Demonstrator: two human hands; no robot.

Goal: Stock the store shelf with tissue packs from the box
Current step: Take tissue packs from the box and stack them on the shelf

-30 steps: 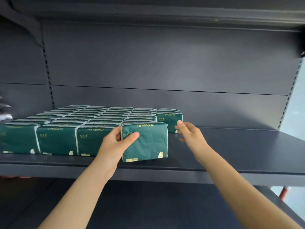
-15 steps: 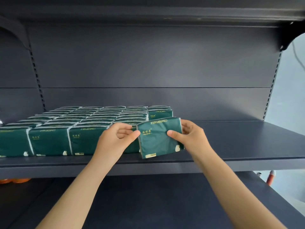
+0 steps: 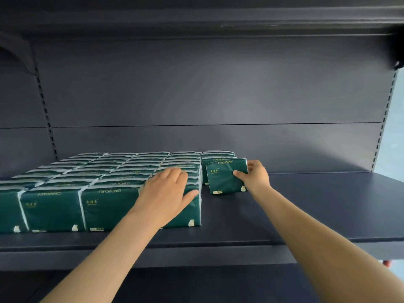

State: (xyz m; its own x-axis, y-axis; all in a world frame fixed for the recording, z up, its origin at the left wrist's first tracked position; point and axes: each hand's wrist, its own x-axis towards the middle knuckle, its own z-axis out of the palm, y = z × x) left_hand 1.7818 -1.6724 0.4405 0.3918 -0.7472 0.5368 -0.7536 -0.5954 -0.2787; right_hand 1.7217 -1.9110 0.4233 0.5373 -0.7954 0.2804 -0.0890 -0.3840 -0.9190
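Note:
Several rows of dark green tissue packs stand upright on the dark grey shelf, filling its left half. My left hand lies flat with spread fingers on the top and front of the front pack in the fourth row. My right hand grips one green tissue pack by its right edge, thumb on the front face. That pack stands slightly tilted on the shelf in front of a short fifth row at the back. The box is out of view.
The shelf's right half is bare dark metal up to the slotted upright. Another shelf hangs overhead, and a lower shelf sits below the front edge. A second slotted upright stands at the left.
My right hand carried the pack back and to the right, and set it down in front of the fifth row. My left hand let go of it and came to rest on the fourth row.

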